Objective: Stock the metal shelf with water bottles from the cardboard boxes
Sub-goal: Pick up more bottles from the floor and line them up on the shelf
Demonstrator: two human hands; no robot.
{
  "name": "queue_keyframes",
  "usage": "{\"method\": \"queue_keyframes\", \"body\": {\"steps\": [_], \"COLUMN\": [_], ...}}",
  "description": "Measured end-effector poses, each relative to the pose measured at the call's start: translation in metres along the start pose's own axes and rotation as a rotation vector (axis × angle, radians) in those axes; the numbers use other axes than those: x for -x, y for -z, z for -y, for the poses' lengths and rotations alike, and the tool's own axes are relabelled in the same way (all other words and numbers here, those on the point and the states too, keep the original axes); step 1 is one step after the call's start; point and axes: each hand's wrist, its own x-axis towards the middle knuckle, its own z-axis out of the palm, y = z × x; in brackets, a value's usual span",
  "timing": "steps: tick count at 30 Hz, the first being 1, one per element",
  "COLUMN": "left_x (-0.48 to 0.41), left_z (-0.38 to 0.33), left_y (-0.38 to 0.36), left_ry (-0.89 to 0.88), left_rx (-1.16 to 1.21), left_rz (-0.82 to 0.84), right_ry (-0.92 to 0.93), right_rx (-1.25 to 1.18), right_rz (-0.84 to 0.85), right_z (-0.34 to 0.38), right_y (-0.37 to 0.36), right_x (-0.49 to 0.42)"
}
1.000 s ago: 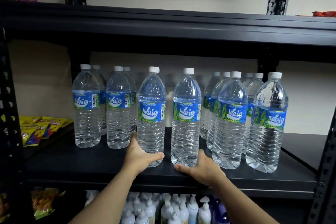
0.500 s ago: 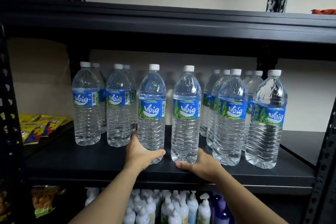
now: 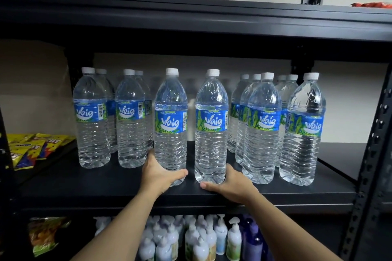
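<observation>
Left bottle (image 3: pixel 170 125) nudged slightly back on shelf (image 3: pixel 106 186); left hand (image 3: pixel 158 172) wraps its base, right hand (image 3: pixel 231 184) cups right bottle (image 3: pixel 211 125) base; fingers hidden behind

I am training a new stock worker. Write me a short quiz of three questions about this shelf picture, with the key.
1. True or false: the left hand grips the left middle bottle near its cap.
2. What does the right hand hold? A) the right middle bottle, at its base; B) a cardboard box; C) nothing.
3. Fill in: on the metal shelf, left of the bottles, lie ____ snack packets.
Key: 1 false, it grips near the base; 2 A; 3 yellow.
</observation>
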Motion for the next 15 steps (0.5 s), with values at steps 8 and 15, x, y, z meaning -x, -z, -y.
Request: {"method": "queue_keyframes", "body": {"steps": [8,15], "left_x": [0.005,0.043], "left_z": [-0.007,-0.013], "left_y": [0.002,0.002], "left_ry": [0.055,0.167], "left_rx": [-0.049,-0.175], "left_rz": [0.046,0.016], "right_ry": [0.051,0.069], "right_rx": [0.083,0.164], "right_rz": [-0.055,-0.043], "right_z": [0.001,-0.005], "right_y": [0.002,0.003], "right_x": [0.011,0.049]}}
